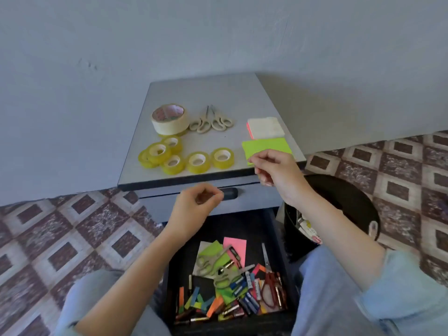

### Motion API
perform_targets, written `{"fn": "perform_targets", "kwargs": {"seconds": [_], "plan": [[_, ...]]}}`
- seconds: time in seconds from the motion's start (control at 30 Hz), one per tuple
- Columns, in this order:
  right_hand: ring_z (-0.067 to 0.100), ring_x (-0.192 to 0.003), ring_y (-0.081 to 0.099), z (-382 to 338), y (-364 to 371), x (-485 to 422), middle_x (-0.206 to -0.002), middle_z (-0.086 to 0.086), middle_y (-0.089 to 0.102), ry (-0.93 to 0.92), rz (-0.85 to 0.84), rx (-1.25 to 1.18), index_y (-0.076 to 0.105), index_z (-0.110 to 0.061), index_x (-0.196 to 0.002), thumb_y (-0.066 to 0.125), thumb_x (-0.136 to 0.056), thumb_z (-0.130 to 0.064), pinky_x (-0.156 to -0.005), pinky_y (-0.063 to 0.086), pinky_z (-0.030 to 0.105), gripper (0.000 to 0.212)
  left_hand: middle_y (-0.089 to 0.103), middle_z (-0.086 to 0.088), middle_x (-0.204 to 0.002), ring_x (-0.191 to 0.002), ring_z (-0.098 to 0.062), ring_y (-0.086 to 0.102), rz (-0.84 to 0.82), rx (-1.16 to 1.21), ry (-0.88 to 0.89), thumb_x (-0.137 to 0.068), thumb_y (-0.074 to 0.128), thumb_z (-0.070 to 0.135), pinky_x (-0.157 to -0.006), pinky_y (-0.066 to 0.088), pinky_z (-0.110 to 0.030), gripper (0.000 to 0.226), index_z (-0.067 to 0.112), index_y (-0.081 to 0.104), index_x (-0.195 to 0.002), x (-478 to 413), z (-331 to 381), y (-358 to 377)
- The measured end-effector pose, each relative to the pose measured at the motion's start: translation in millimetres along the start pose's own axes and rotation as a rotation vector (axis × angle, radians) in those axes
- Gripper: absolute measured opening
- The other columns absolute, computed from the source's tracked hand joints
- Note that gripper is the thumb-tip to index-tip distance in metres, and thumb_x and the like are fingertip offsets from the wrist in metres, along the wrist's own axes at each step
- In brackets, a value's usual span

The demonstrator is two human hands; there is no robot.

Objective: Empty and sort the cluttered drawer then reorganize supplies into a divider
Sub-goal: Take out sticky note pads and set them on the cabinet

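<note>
On the bench [218, 93], tape rolls [169, 154] lie left and scissors [211, 121] in the middle, already sorted. My left hand [197, 198] hovers curled; I cannot tell if it holds anything. My right hand [271, 169] pinches the green notes [266, 145] at the bench's right edge. The near drawer [242, 226] holds batteries [247, 304] and paper; I judge most is left.

Head cam, wide-angle, looks fwd and down, close over open drawer [242, 226] — cabinet top [206, 93] beyond
</note>
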State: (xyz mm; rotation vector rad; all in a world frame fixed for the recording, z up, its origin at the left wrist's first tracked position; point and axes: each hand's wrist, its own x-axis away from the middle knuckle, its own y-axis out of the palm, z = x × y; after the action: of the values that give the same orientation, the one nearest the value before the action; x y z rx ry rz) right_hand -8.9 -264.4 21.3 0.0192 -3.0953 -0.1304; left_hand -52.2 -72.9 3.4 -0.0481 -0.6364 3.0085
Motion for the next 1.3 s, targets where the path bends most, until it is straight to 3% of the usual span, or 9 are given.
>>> {"fn": "perform_targets", "kwargs": {"seconds": [0.1, 0.23, 0.43, 0.73, 0.87, 1.03, 1.13, 1.23, 1.3], "plan": [[0.008, -0.037, 0.037, 43, 18, 31, -0.055, 0.006, 0.048, 0.122, -0.086, 0.043, 0.060, -0.005, -0.075, 0.057, -0.090, 0.003, -0.038, 0.027, 0.017, 0.016, 0.069, -0.002, -0.081, -0.077, -0.013, 0.063, -0.035, -0.055, -0.120, -0.084, 0.067, 0.014, -0.075, 0.048, -0.025, 0.012, 0.021, 0.066, -0.075, 31, -40, -5], [0.008, -0.039, 0.040, 96, 29, 55, -0.057, 0.007, 0.050, 0.241, -0.153, 0.144, 0.058, -0.004, -0.073, 0.060, -0.087, 0.004, -0.038, 0.032, 0.018, 0.016, 0.067, 0.006, -0.078, -0.070, 0.003, 0.059, -0.062, -0.083, -0.225, -0.086, 0.065, 0.013, -0.067, 0.046, -0.010, 0.012, 0.019, 0.065, -0.075, 63, -79, -13], [0.009, -0.039, 0.041, 136, 37, 67, -0.044, -0.005, 0.055, 0.339, -0.163, 0.237, 0.058, -0.005, -0.074, 0.063, -0.086, 0.001, -0.039, 0.036, 0.018, 0.014, 0.064, 0.006, -0.077, -0.077, -0.008, 0.058, -0.051, -0.128, -0.380, -0.086, 0.065, 0.015, -0.072, 0.045, -0.019, 0.017, 0.023, 0.062, -0.072, 81, -126, -19], [0.004, -0.043, 0.050, 186, 16, 59, -0.065, 0.004, 0.059, 0.468, -0.136, 0.553, 0.064, -0.005, -0.079, 0.066, -0.084, -0.006, -0.045, 0.039, 0.016, 0.006, 0.064, -0.001, -0.081, -0.081, -0.017, 0.059, -0.162, -0.225, -0.524, -0.090, 0.060, 0.020, -0.064, 0.043, -0.019, 0.010, 0.022, 0.063, -0.081, 68, -169, -2], [0.012, -0.065, 0.055, 206, 5, 46, -0.078, 0.002, 0.063, 0.489, -0.039, 0.703, 0.067, -0.013, -0.075, 0.063, -0.086, -0.008, -0.065, 0.044, 0.025, 0.012, 0.064, 0.000, -0.085, -0.083, -0.014, 0.059, -0.189, -0.235, -0.544, -0.089, 0.060, 0.019, -0.063, 0.042, -0.015, 0.006, 0.017, 0.065, -0.087, 55, -183, 8], [0.018, -0.085, 0.060, 229, 3, 22, -0.096, 0.009, 0.069, 0.465, 0.016, 0.750, 0.071, -0.009, -0.088, 0.064, -0.085, -0.005, -0.081, 0.052, 0.035, 0.009, 0.065, -0.002, -0.091, -0.086, -0.015, 0.059, -0.210, -0.246, -0.599, -0.090, 0.059, 0.020, -0.065, 0.042, -0.019, 0.009, 0.015, 0.066, -0.091, 46, -199, 12], [0.019, -0.101, 0.059, 238, 12, 3, -0.118, 0.010, 0.064, 0.467, -0.084, 0.799, 0.068, -0.009, -0.108, 0.063, -0.085, -0.004, -0.092, 0.047, 0.034, 0.024, 0.067, -0.007, -0.093, -0.088, -0.020, 0.063, -0.215, -0.250, -0.647, -0.090, 0.059, 0.020, -0.073, 0.047, -0.025, 0.009, 0.013, 0.066, -0.091, 46, -209, 13], [0.024, -0.130, 0.043, 250, 20, -6, -0.142, 0.009, 0.046, 0.486, -0.281, 0.934, 0.048, -0.010, -0.136, 0.059, -0.086, -0.005, -0.108, 0.035, 0.031, 0.052, 0.067, -0.008, -0.092, -0.089, -0.021, 0.063, -0.217, -0.256, -0.679, -0.090, 0.059, 0.019, -0.073, 0.046, -0.025, 0.008, 0.014, 0.065, -0.089, 48, -216, 14], [0.027, -0.136, 0.034, 259, 22, -4, -0.149, 0.011, 0.036, 0.514, -0.362, 1.020, 0.034, -0.010, -0.145, 0.060, -0.087, -0.009, -0.111, 0.030, 0.035, 0.063, 0.067, -0.006, -0.090, -0.088, -0.020, 0.063, -0.220, -0.253, -0.688, -0.091, 0.059, 0.019, -0.074, 0.047, -0.025, 0.007, 0.015, 0.064, -0.089, 48, -218, 14]]}}
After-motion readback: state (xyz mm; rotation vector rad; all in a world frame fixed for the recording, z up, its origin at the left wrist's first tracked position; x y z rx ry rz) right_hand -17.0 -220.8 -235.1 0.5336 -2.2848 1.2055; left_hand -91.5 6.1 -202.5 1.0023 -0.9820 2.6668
